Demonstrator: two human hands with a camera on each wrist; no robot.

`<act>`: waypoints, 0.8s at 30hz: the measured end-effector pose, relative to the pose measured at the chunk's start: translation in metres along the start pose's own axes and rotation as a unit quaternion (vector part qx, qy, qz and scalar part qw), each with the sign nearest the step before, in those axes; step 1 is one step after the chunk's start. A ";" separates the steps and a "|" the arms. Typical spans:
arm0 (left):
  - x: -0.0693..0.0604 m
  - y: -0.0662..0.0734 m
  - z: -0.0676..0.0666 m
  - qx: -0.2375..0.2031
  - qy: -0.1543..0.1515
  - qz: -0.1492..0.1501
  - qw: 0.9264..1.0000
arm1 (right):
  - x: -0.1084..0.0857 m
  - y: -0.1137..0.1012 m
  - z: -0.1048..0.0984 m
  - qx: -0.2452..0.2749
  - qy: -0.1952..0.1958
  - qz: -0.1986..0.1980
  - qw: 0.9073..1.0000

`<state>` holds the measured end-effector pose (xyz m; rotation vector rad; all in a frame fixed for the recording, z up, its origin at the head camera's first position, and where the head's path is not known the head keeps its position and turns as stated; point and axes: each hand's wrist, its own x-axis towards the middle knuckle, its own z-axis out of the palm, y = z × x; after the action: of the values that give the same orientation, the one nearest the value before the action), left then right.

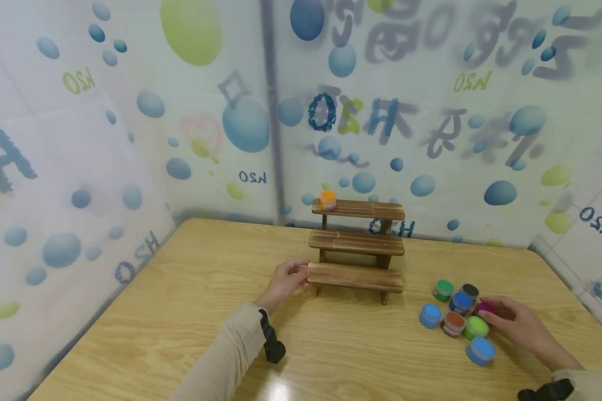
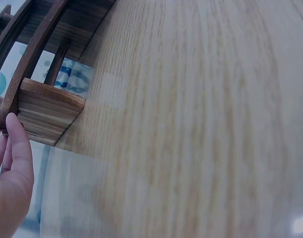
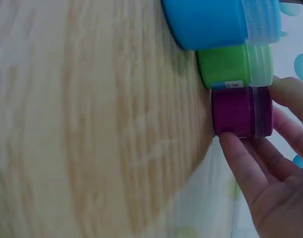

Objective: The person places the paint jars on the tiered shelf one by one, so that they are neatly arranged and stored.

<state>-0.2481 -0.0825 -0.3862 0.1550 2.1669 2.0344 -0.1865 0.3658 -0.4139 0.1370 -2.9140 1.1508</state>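
Note:
A brown three-step wooden display shelf (image 1: 356, 277) stands near the back of the table. My left hand (image 1: 287, 283) pinches the left end of its lowest step, with thumb and fingers on either side of the board (image 2: 30, 59). To the right, my right hand (image 1: 519, 323) grips a small purple jar (image 3: 233, 113) between thumb and fingers. That jar stands at the right side of a group of lidded jars, touching or very close to a light green jar (image 3: 225, 64). An orange jar (image 1: 328, 201) sits on the left of the top step.
Around the purple jar stand a dark green jar (image 1: 443, 290), a black-lidded jar (image 1: 469, 292), a brown jar (image 1: 453, 323) and several blue jars (image 1: 480, 351). Patterned curtains (image 1: 205, 184) hang behind the wooden table (image 1: 221, 250) and at its sides.

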 end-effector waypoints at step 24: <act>0.000 0.000 0.000 -0.005 0.001 -0.010 1.000 | 0.003 0.003 -0.004 -0.004 -0.018 -0.021 1.000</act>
<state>-0.2485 -0.0828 -0.3858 0.1299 2.1498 2.0361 -0.1896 0.3708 -0.4126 0.2191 -2.9310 1.1437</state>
